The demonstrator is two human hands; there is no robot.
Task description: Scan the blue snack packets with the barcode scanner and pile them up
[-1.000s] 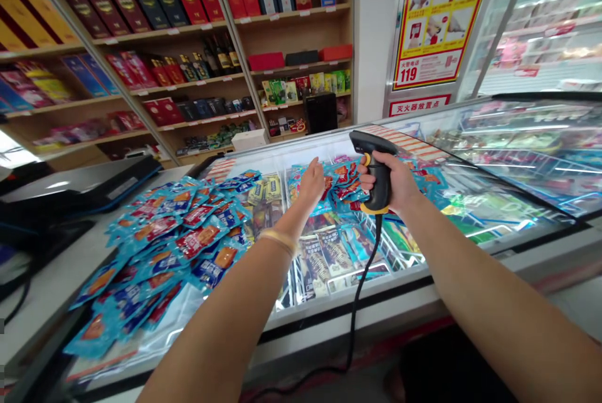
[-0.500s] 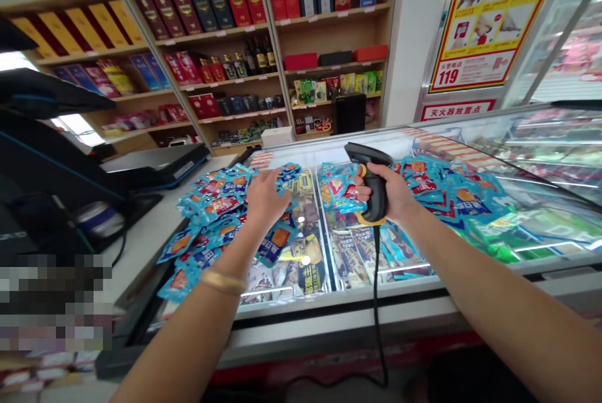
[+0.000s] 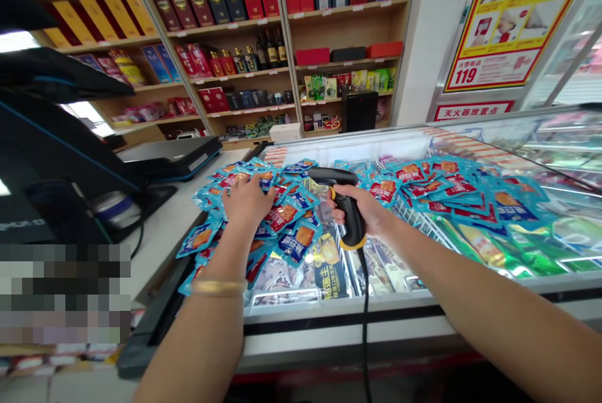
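Because its top is broad and flat, the chest freezer seems to serve as a counter, stretching from eight o'clock round to three. The left heap of blue packets lies on it between eight and nine, apart from the right heap at three, presumably so two lots stay distinct. The left hand rests palm down on the left heap, fingers loosely spread; whether they pinch a packet I cannot tell. The right hand, near four, wraps the black scanner pistol-fashion, likely so a finger reaches the yellow trigger, nose towards nine. Its cord drops to six, clear of both heaps.
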